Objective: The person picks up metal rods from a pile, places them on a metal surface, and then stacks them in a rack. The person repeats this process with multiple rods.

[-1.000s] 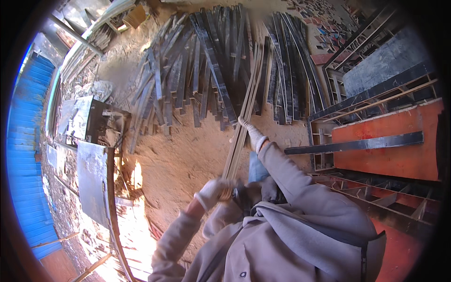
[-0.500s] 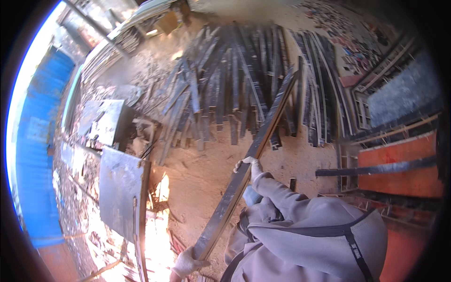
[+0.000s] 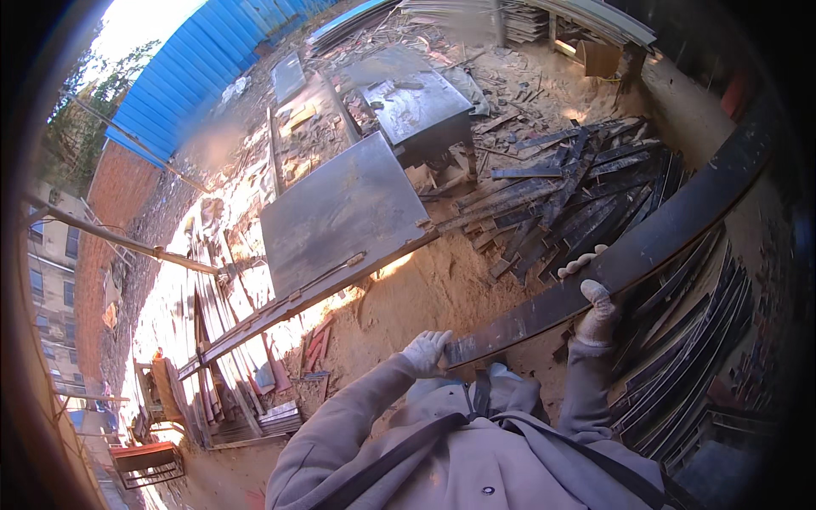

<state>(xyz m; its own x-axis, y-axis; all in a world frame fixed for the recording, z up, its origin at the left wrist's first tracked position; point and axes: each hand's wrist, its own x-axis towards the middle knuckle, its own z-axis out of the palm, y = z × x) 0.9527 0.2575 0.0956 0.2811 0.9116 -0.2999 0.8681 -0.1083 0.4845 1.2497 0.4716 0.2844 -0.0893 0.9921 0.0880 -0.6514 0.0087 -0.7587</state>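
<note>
A long dark wooden plank (image 3: 544, 316) lies across the front of my body, running from near my middle up to the far right. My left hand (image 3: 427, 351), in a pale work glove, is closed on its near left end. Farther along, my right hand (image 3: 597, 313), gloved too, grips the plank from below, with fingertips showing over its far edge. The plank's far end fades into the dark rim of the view. Past it is a heap of dark wooden strips (image 3: 565, 183), lying crosswise over one another.
Left of the heap stands a table with a grey metal top (image 3: 340, 212) and a long front rail. A second metal-topped bench (image 3: 421, 106) is behind it. More stacked strips (image 3: 680, 340) lie at my right. Scrap wood covers the ground toward the blue fence (image 3: 200, 72).
My view has swung left, bringing the metal-topped table ahead of me. The plank has turned with me and remains in both hands; the strip pile now appears at the right.
</note>
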